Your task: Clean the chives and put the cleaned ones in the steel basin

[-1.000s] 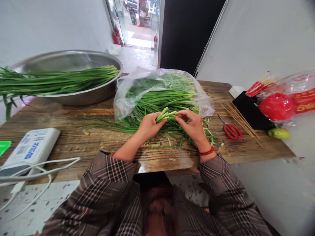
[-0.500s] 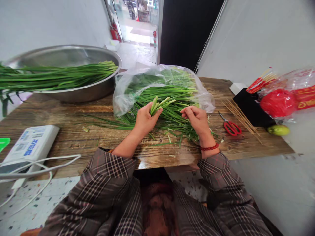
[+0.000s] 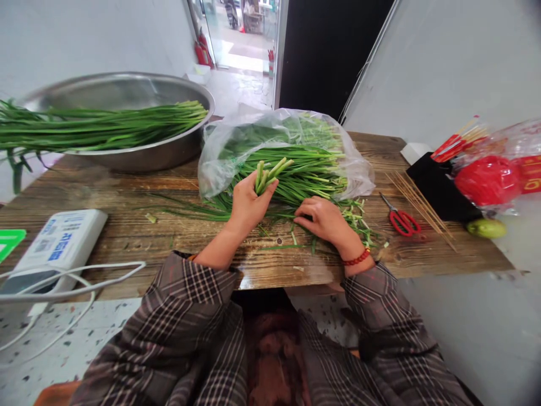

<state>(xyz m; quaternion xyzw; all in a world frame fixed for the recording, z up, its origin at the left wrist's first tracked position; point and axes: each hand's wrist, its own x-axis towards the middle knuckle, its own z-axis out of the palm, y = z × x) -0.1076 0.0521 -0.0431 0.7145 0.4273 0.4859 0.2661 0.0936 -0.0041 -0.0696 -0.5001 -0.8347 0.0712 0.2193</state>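
My left hand [image 3: 250,204] is closed around a small bunch of garlic chives [image 3: 270,173], pale cut ends pointing up and right. Lower on the right, my right hand [image 3: 323,221] has its thumb and forefinger pinched together at a green chive blade [image 3: 282,215] near the table top. Behind both hands, a pile of garlic chives [image 3: 296,163] lies partly inside a clear plastic bag [image 3: 213,163]. Trimmed chive scraps [image 3: 357,217] are scattered beside my right hand. The far ends of the held bunch are hidden by my left hand and forearm.
A steel basin [image 3: 147,155] with long chives [image 3: 127,127] stands at the left. Red-handled scissors [image 3: 403,221], thin wooden skewers [image 3: 418,203], a black box [image 3: 443,189] and a green fruit [image 3: 486,228] lie right. A white device [image 3: 63,239] with cables sits front left on the wooden table [image 3: 203,276].
My right hand has moved down and slightly left, from beside the pile to the table top. My left hand keeps the bunch nearly in place. The whole view has shifted slightly.
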